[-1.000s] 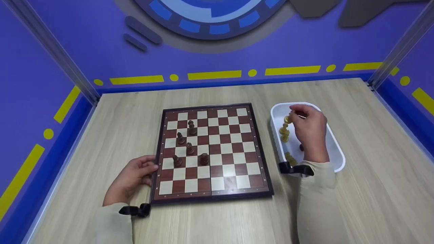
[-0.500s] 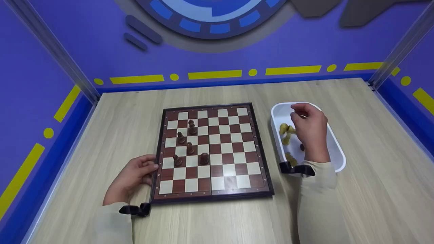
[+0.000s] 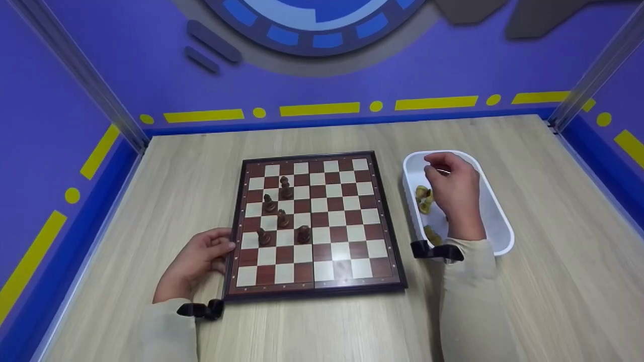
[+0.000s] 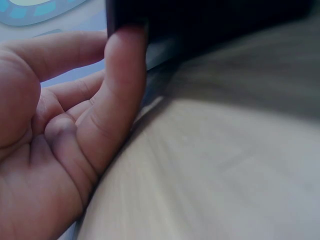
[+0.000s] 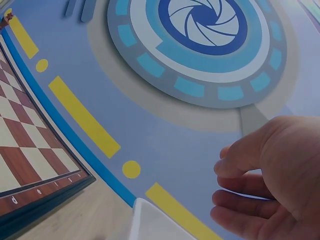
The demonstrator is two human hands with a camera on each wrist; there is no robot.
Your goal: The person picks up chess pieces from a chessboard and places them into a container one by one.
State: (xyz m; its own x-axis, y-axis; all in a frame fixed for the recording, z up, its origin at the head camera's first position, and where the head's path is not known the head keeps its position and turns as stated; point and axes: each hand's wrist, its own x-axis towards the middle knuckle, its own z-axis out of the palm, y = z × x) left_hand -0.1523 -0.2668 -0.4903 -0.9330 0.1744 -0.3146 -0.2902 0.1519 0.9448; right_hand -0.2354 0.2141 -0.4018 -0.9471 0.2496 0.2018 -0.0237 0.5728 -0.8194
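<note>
My left hand holds the left edge of a brown-and-cream chessboard. In the left wrist view the fingertips of that hand meet the board's dark side. Several dark brown chess pieces stand on the board's left half. Over a white plastic tray hovers my right hand, its thumb and fingers loosely bent with nothing seen between them. Gold chess pieces lie in the tray left of this hand, and another gold piece lies nearer its front. The hand and wrist hide part of the tray.
Both stand on a pale wooden table, the tray right of the board with a narrow strip of wood between. Blue-purple panels with yellow marks enclose the table at the back and both sides. Black wrist straps sit over beige sleeves.
A gold piece by my right fingertips drops onto the others in the tray, which shift. Afterwards my right hand moves slightly left. My left hand and the board stay put.
</note>
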